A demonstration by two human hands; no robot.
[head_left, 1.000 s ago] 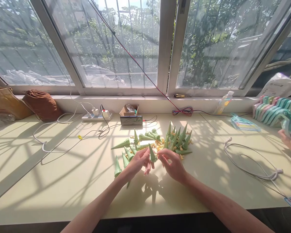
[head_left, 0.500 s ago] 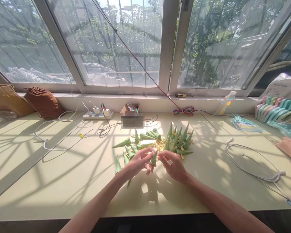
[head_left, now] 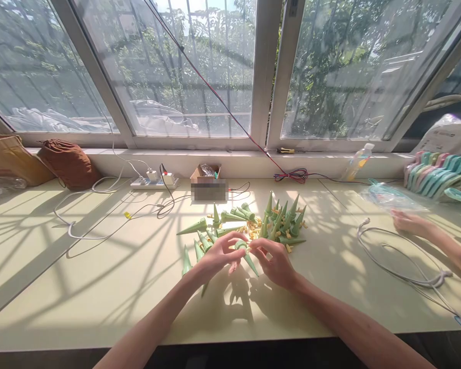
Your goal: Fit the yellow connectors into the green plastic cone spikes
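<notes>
A slip of the cone seems the likeliest trouble: it is gripped only near its wide end, and its point is left hanging unsupported toward the near edge of the counter. If it were turned too hard by one hand, it could be twisted out of the other. Anything small dropped here might be lost among the yellow bits just beyond. The other cones could also be knocked, since some lie just beside the left wrist.

The cone is held above the counter, between the two hands. By the left hand, its wide end is pinched between curved thumb and fingers, with the lower fingers curled beneath. The right hand is angled inward, its thumb and forefinger brought close together at the wide end; whether something small is pinched there cannot be told. Both forearms are stretched forward, converging over the counter.
</notes>
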